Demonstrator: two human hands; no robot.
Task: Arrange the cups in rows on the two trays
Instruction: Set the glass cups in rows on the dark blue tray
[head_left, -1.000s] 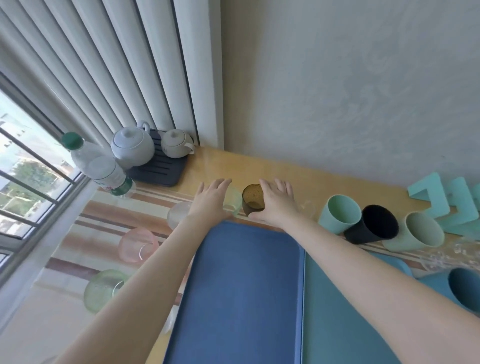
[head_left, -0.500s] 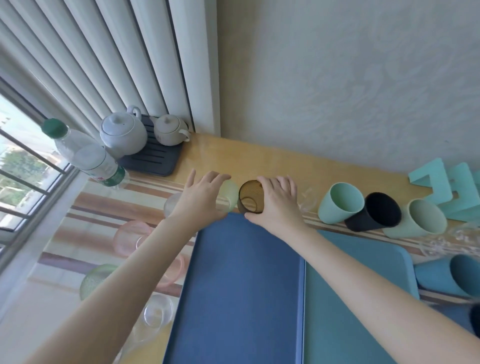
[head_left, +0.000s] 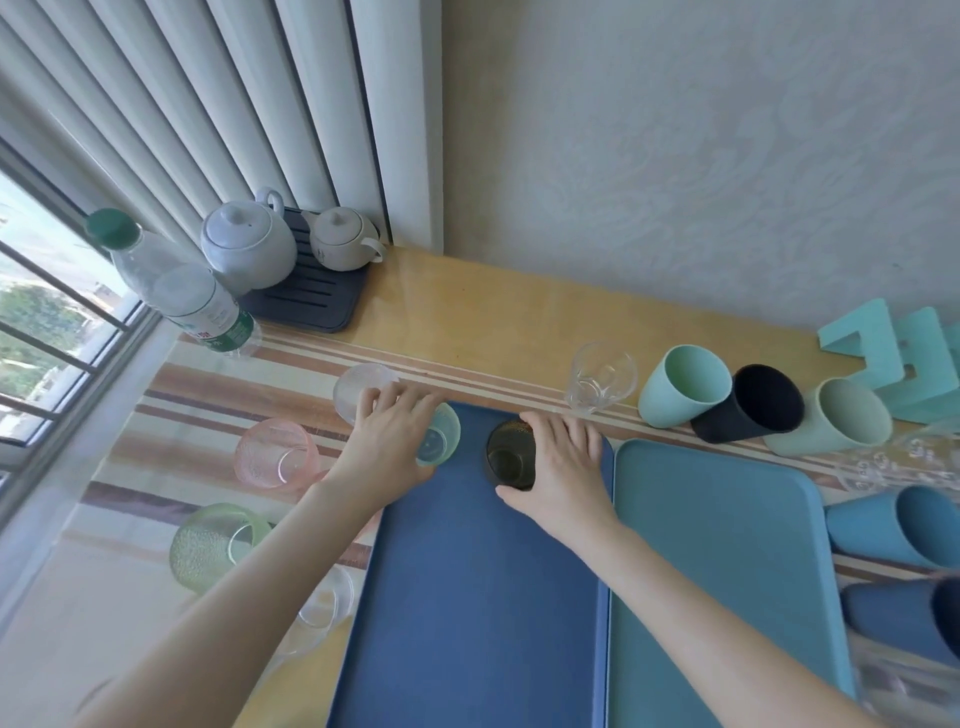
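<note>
A dark blue tray (head_left: 467, 597) lies in front of me with a teal tray (head_left: 727, 571) touching its right side. My left hand (head_left: 389, 441) grips a pale green glass (head_left: 440, 436) standing upright at the blue tray's far left corner. My right hand (head_left: 563, 467) grips a dark amber glass (head_left: 511, 457), upright on the same tray just to the right. Around the trays lie other cups: a clear textured glass (head_left: 358, 387), a pink one (head_left: 272, 452), a green one (head_left: 208, 545), a clear tumbler (head_left: 600, 379), and mint (head_left: 680, 384), black (head_left: 753, 410) and sage (head_left: 831, 418) plastic cups.
Two white teapots (head_left: 249, 244) sit on a dark mat (head_left: 306, 304) at the back left, beside a plastic bottle (head_left: 176, 291). Teal stands (head_left: 893, 353) lean at the far right. Blue cups (head_left: 904, 525) and clear glasses (head_left: 893, 462) lie right of the teal tray. A wall runs behind the table.
Both hands have brought their glasses from the table behind the tray onto the blue tray's far end and stood them upright. The view has tilted down.
</note>
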